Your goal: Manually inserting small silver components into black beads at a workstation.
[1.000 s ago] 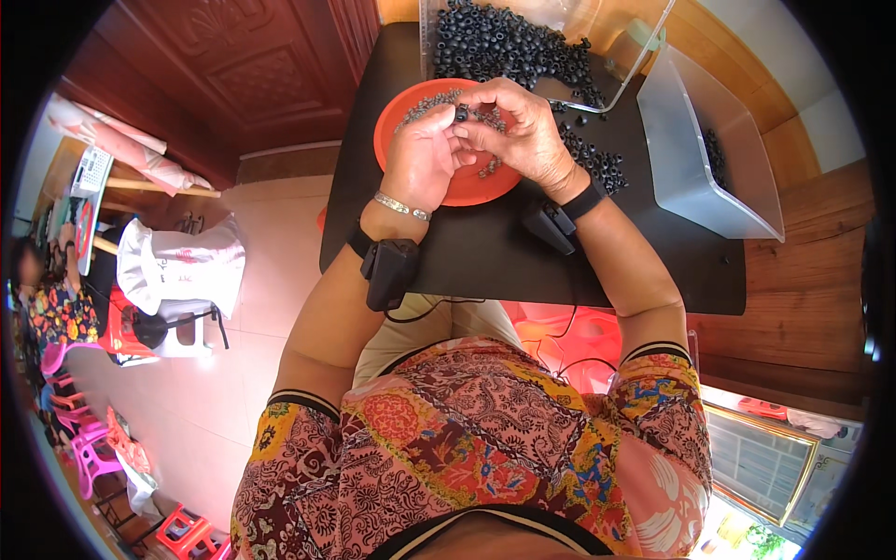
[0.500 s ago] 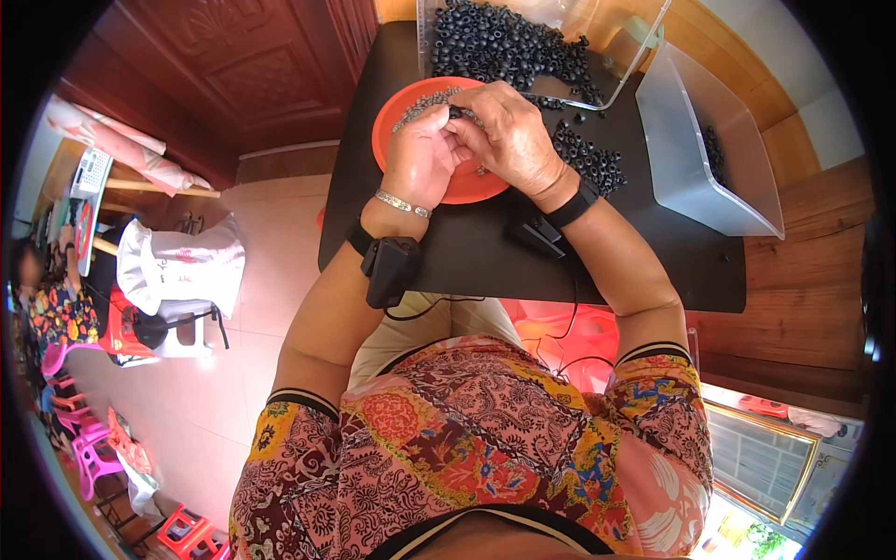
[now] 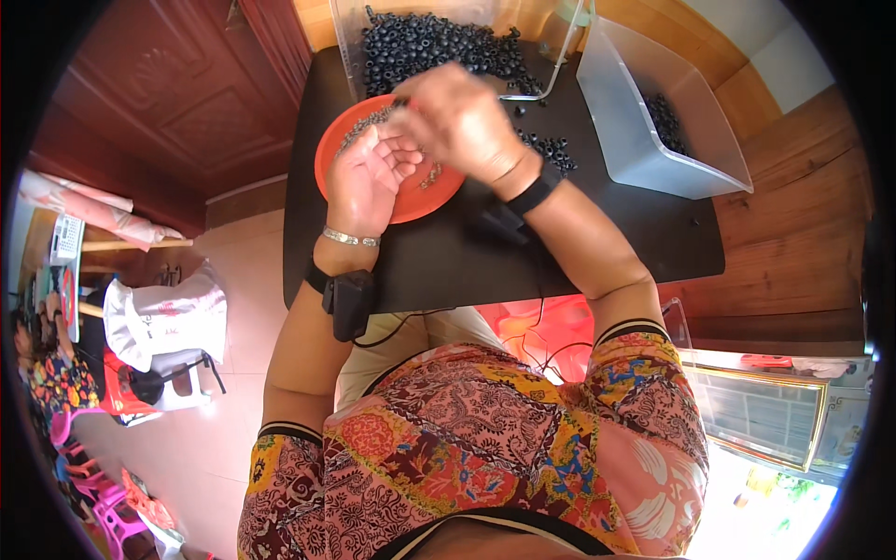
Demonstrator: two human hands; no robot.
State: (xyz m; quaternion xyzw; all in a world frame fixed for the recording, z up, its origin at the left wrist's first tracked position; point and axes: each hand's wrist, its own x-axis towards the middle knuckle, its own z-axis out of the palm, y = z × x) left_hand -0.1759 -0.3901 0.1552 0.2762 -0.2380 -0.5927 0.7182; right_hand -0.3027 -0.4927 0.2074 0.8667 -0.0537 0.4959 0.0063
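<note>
My left hand (image 3: 366, 182) is palm up over the near left part of an orange plate (image 3: 425, 203), its fingers loosely curled and apart, with nothing visible in the palm. Smeared by motion, my right hand (image 3: 459, 119) is above the plate's far right side. Its fingertips are blurred, so whether they hold anything does not show. Small grey pieces (image 3: 366, 129) lie along the plate's far left, and a few more grey bits (image 3: 432, 175) sit near its middle. Beyond the plate, a clear box (image 3: 342, 37) holds a heap of small black ring-shaped parts (image 3: 434, 49).
Loose black parts (image 3: 553, 152) are scattered on the dark table (image 3: 467, 266), right of my right hand. A translucent bin (image 3: 644, 173) with more black parts stands at the table's right. Far left, a person (image 3: 56, 369) is near a white sack (image 3: 173, 317).
The view has shifted, so the table sits further left. My hands were together over the plate with a dark part at the fingertips; now they are apart, and the right is moving.
</note>
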